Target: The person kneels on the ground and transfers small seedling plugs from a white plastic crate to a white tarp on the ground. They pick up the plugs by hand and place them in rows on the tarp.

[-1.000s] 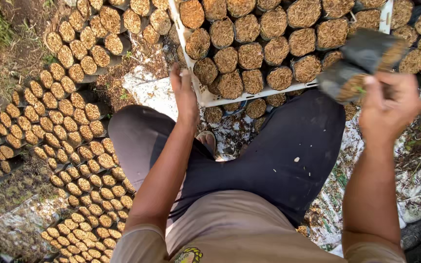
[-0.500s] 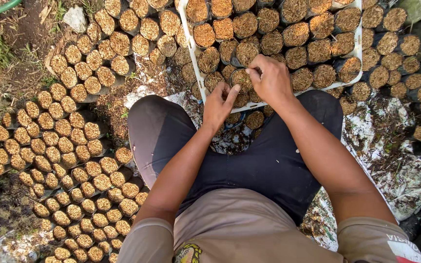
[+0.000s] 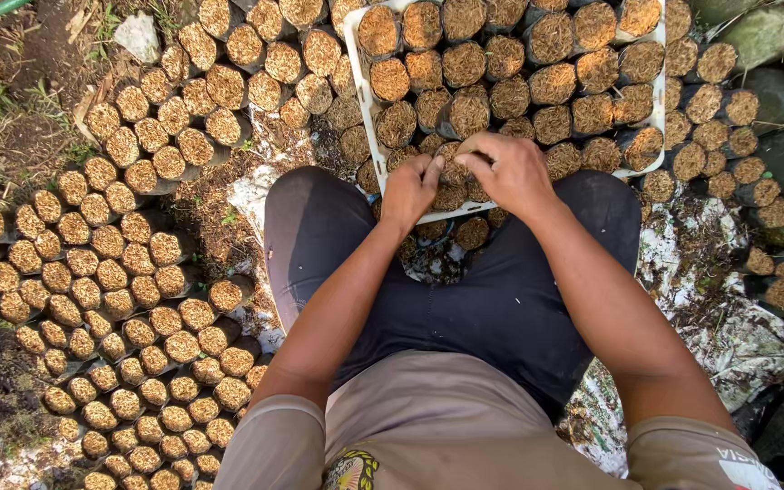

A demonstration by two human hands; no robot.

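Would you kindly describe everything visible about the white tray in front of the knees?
The white tray looks like thin plastic with a low rim, rectangular, its far edge cut off by the picture. It lies flat on the ground just beyond the knees, packed with upright dark bags of brownish, fibrous filling in rough rows. More bags stand around it on both sides. The left hand and right hand rest on bags at its near edge; whether they touch the rim itself is unclear.

Packed seedling bags (image 3: 501,86) throughout white tray (image 3: 353,54); no gaps.
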